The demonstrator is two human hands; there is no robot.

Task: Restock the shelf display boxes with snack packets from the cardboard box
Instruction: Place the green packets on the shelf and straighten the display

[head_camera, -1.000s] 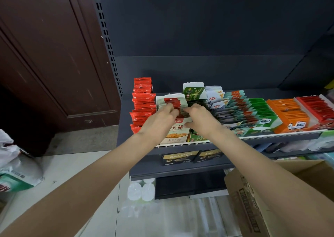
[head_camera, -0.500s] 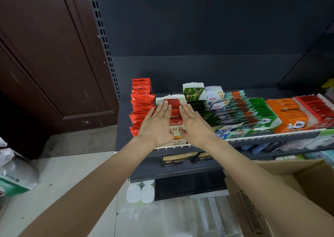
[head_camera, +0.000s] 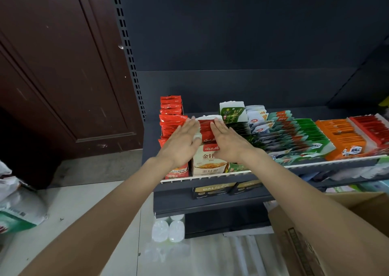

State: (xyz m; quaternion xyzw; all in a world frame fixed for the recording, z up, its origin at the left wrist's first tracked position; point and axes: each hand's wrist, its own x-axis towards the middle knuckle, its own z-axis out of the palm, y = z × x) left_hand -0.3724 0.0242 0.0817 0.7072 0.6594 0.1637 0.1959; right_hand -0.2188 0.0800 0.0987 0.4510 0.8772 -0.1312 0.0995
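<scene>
Left hand (head_camera: 181,144): laid flat, fingers straight and close together, on the left side of the cream display box (head_camera: 207,164); nothing is gripped.
Right hand (head_camera: 228,142): also flat with straight fingers, on the right side of the same box; nothing is gripped.
Red snack packets (head_camera: 207,129): a standing row inside the cream box, seen between the fingers of both hands.
Why the hands are so: it is judged that the row is being squared and kept upright from both sides, so that the packets sit tidy in the box.
Neighbour to the left of the fingers: an open box of red-orange packets (head_camera: 171,115), just beside the left hand.
Neighbours to the right of the fingers: green packets (head_camera: 303,130), then an orange box (head_camera: 341,137).
Shelf (head_camera: 210,193): the boxes are carried on it behind a pale front rail.
Cardboard box (head_camera: 294,240): on the floor, well below the right forearm; its contents are not visible.
Difference from one second ago: the fingers were curled on the packet tops then; now they are opened flat.
Difference from half a second ago: the hands were already flat; they are now a little more apart, so more of the red row is shown.
</scene>
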